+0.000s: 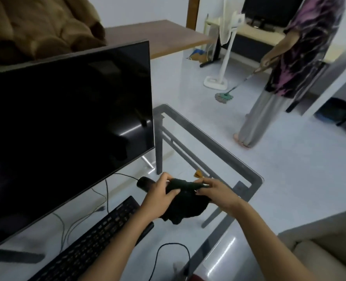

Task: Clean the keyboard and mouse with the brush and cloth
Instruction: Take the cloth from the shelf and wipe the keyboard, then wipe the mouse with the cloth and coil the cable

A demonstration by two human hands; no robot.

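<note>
Both of my hands hold a dark cloth [183,205] above the glass table [255,175], right of the keyboard. My left hand [162,194] grips its left end with the thumb on top. My right hand [214,191] pinches its upper right edge. The cloth hangs down in folds between them. A black mouse [144,182] lies on the table just behind my left hand, partly hidden by it, its cable running back. The black keyboard [91,244] lies diagonally at the lower left, with my left forearm across its right end. No brush is visible.
A large dark monitor [66,128] stands at the left behind the keyboard, with cables [107,197] on the glass under it. A black cable loops at the near edge [174,248]. A person [285,78] mops the floor at the back right. A beige sofa [326,246] sits at the lower right.
</note>
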